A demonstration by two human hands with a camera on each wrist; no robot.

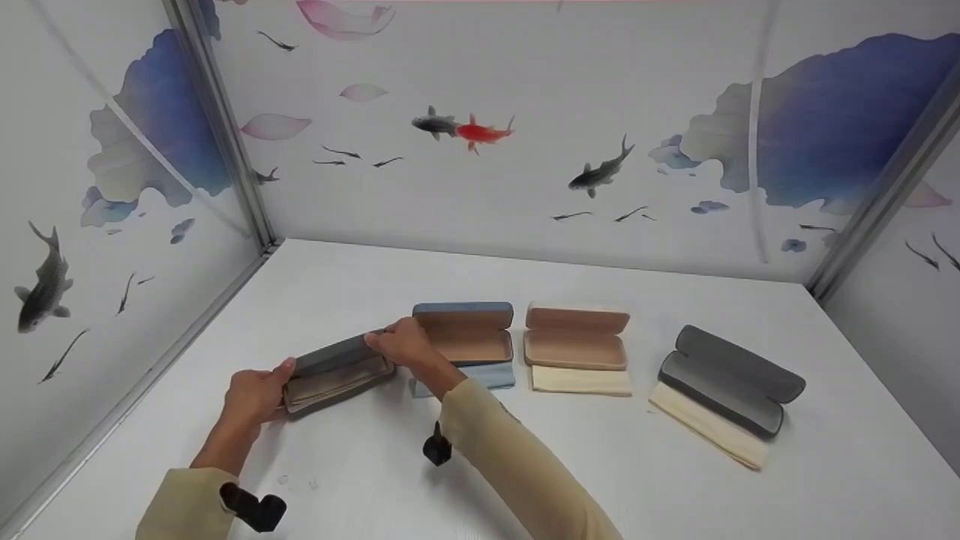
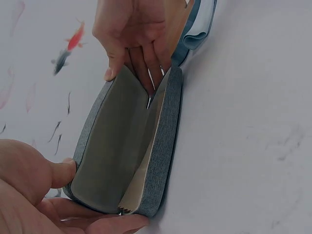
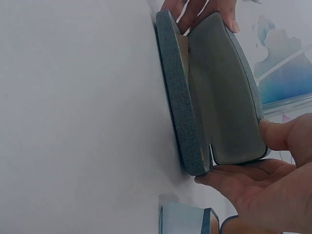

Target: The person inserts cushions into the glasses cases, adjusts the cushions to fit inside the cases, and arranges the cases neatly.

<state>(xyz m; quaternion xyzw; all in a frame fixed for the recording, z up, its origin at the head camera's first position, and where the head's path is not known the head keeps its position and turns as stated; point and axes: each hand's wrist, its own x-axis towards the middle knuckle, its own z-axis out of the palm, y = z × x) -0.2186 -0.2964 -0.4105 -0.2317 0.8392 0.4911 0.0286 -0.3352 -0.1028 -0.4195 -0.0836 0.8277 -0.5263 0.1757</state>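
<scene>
Grasping the dark case (image 1: 339, 367) at both ends over the left half of the table (image 1: 360, 480), with left fingers (image 2: 117, 224) closed round its left end and right fingers (image 3: 220, 181) round its right. Spread on each side only to the span from lid (image 2: 108, 141) to base, with a thumb on the lid's rim and the others bent along the end. Held tilted, with lid half raised and a pale cloth (image 2: 138, 181) inside. Just beside, mid-table, an open blue case (image 1: 471, 347) with blue cloth (image 1: 491, 376); next, an open beige case (image 1: 575, 350) with cream cloth (image 1: 581, 380); toward the right edge, an open grey case (image 1: 724, 384) with yellow cloth (image 1: 709, 427).
</scene>
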